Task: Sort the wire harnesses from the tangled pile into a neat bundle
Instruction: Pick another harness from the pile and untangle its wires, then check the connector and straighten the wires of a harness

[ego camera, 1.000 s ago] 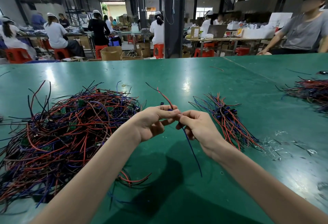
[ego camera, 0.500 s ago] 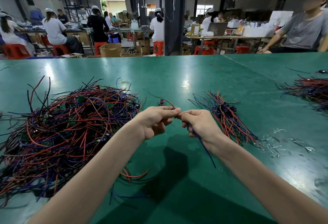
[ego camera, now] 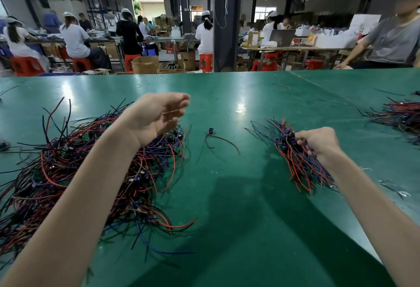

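Note:
A big tangled pile (ego camera: 79, 173) of red, blue and black wire harnesses covers the left of the green table (ego camera: 227, 196). A smaller, neater bundle (ego camera: 295, 161) of harnesses lies to the right. My right hand (ego camera: 318, 140) rests on that bundle, fingers curled round a harness at its connector end. My left hand (ego camera: 156, 116) hovers blurred above the pile's far edge, palm up, fingers loose, holding nothing. One loose harness (ego camera: 218, 138) with a small black connector lies between the two heaps.
Another heap of wires (ego camera: 400, 114) lies at the table's far right edge. Clear plastic scraps (ego camera: 395, 189) sit right of the bundle. A seated person (ego camera: 395, 39) is beyond the table's far right corner; other workers sit at benches behind.
My hands were together mid-table holding one harness. They have parted: the right carried the harness to the bundle, the left swung up over the pile and is empty.

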The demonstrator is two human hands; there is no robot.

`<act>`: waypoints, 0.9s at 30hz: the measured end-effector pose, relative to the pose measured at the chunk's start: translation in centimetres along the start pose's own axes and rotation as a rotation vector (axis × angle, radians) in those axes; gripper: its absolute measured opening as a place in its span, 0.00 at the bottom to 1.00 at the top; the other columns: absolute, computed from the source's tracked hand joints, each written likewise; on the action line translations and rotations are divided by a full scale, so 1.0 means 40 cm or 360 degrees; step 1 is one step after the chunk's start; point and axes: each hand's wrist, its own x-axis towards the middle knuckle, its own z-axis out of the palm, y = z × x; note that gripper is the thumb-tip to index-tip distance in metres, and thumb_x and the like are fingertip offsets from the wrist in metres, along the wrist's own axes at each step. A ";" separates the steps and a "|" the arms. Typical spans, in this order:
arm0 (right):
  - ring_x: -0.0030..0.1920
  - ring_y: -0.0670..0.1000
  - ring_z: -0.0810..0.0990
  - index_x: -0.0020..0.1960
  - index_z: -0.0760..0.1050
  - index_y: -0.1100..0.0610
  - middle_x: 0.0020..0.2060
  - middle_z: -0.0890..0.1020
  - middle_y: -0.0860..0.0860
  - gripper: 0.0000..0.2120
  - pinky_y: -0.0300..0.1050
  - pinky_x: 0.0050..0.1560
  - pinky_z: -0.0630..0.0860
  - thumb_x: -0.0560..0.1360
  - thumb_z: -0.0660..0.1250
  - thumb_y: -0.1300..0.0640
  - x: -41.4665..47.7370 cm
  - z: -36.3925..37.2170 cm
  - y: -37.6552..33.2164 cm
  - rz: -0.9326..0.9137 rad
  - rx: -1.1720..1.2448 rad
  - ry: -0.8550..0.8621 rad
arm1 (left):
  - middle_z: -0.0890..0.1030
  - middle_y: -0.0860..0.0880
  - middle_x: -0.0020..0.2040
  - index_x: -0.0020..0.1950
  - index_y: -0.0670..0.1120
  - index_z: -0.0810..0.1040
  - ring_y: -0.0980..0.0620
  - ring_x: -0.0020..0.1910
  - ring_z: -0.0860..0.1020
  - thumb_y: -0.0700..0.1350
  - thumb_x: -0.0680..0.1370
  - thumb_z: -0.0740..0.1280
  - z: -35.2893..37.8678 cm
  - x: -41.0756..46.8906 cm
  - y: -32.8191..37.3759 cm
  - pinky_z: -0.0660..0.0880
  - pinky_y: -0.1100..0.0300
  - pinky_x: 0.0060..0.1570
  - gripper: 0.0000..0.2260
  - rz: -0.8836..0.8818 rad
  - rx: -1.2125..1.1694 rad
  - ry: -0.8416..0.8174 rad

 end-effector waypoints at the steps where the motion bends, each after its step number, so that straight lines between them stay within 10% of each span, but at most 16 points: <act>1: 0.24 0.49 0.63 0.42 0.80 0.67 0.29 0.77 0.57 0.05 0.37 0.21 0.60 0.70 0.71 0.65 0.005 0.005 0.014 0.0012 -0.0056 0.0005 | 0.80 0.50 0.42 0.50 0.43 0.80 0.57 0.39 0.76 0.42 0.78 0.63 -0.011 0.000 0.006 0.73 0.69 0.30 0.07 0.0081 0.0086 0.0080; 11: 0.38 0.59 0.78 0.31 0.80 0.62 0.36 0.83 0.60 0.11 0.43 0.37 0.70 0.70 0.69 0.58 -0.012 0.018 0.032 -0.0268 -0.0712 0.0279 | 0.79 0.47 0.49 0.57 0.42 0.77 0.50 0.47 0.76 0.38 0.76 0.63 -0.174 0.039 0.015 0.74 0.56 0.52 0.10 0.0845 0.1159 0.1283; 15: 0.45 0.62 0.76 0.43 0.80 0.63 0.49 0.79 0.63 0.08 0.50 0.48 0.75 0.72 0.66 0.58 -0.031 0.021 0.021 -0.0448 -0.0923 0.0348 | 0.79 0.40 0.56 0.59 0.43 0.77 0.38 0.59 0.74 0.42 0.77 0.63 -0.240 0.045 0.004 0.71 0.47 0.61 0.12 0.0398 0.1863 0.1253; 19: 0.45 0.63 0.77 0.45 0.78 0.64 0.47 0.76 0.63 0.11 0.52 0.48 0.74 0.77 0.64 0.56 -0.066 0.039 -0.004 -0.0790 -0.0852 0.0514 | 0.80 0.40 0.53 0.55 0.41 0.80 0.42 0.49 0.76 0.41 0.77 0.66 -0.245 0.044 -0.026 0.74 0.52 0.53 0.09 -0.0037 0.2012 0.0825; 27: 0.36 0.62 0.77 0.31 0.65 0.54 0.35 0.80 0.63 0.18 0.48 0.36 0.64 0.79 0.62 0.53 -0.198 0.166 0.037 -0.1355 -0.0889 0.0146 | 0.80 0.42 0.54 0.54 0.48 0.81 0.41 0.49 0.78 0.33 0.74 0.65 -0.254 0.056 -0.073 0.77 0.50 0.50 0.14 0.0040 0.2052 0.0944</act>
